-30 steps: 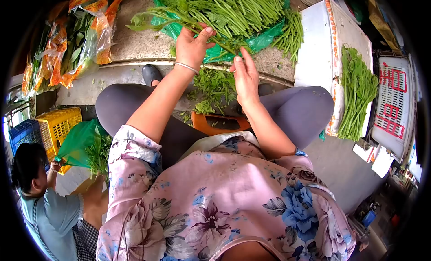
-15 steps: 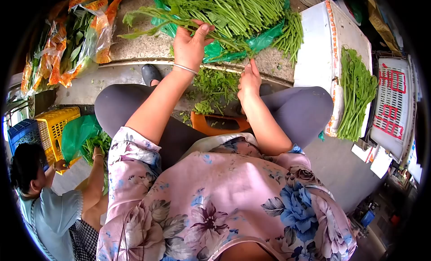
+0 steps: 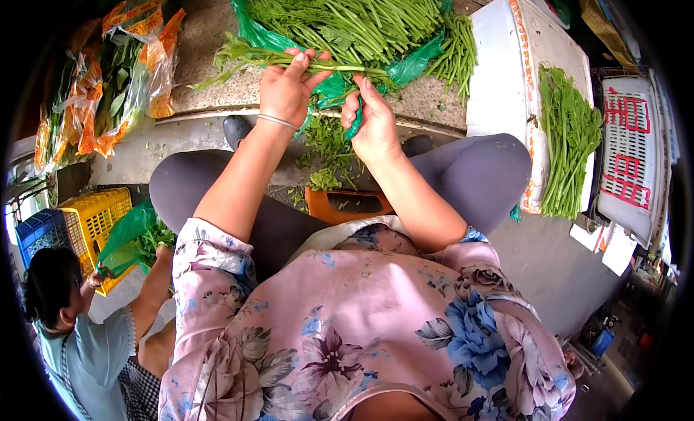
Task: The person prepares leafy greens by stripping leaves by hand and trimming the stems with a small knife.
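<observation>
My left hand (image 3: 283, 92) is closed round a few leafy green vegetable stems (image 3: 336, 66), whose leaves point left and cut ends point right. My right hand (image 3: 374, 124) has its thumb and fingers bent in at a stem just below the cut ends; the exact pinch is partly hidden. A strip of green plastic shows by its curled fingers. Beyond both hands, a big pile of green stalks (image 3: 361, 19) lies on an open green plastic bag (image 3: 253, 27) on the stone ledge. Loose leaves and trimmings (image 3: 332, 150) are heaped on the ground below.
An orange plastic stool (image 3: 340, 205) is between my knees. At right stand a white foam box (image 3: 499, 66), a bunch of greens (image 3: 567, 139) and a white crate (image 3: 625, 146). Bagged greens (image 3: 108, 81) lie left. A co-worker (image 3: 87, 334) handles greens beside a yellow crate (image 3: 97, 215).
My right hand has moved left and up, close to my left hand, and turned. The stems in my left hand now lie more level. The co-worker's hands and bag have shifted slightly.
</observation>
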A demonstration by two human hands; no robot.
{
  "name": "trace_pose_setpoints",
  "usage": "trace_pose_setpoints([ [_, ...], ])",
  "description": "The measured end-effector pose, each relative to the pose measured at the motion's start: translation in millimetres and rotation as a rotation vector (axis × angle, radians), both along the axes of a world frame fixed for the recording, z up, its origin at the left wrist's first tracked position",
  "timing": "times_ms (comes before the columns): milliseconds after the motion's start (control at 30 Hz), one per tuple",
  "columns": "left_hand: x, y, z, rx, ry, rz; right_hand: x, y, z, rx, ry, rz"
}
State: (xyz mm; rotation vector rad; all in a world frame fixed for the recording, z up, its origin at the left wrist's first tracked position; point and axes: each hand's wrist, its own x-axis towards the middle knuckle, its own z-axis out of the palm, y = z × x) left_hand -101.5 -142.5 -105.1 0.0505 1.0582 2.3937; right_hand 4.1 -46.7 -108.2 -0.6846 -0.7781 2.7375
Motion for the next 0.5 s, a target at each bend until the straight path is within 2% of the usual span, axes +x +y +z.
trace_pose_setpoints([
  [133, 1, -2, -3, -0.013, -0.015, -0.039, -8, 8, -5, 0.025, -0.042, 0.045],
  [200, 4, -2, -3, -0.156, -0.009, -0.035, -4, 7, -17, 0.035, -0.101, 0.06],
  [300, 6, -2, -4, -0.198, -0.005, -0.027, 12, 4, -41, -0.12, -0.232, 0.125],
  [400, -8, -7, 4, -0.154, 0.068, 0.006, 53, 5, -97, -0.301, -0.444, 0.247],
  [467, -5, -8, 9, -0.21, 0.134, -0.059, 68, 7, -113, -0.171, -0.647, 0.32],
  [500, -2, -7, 9, -0.263, 0.138, -0.086, 67, 11, -118, -0.156, -0.679, 0.28],
])
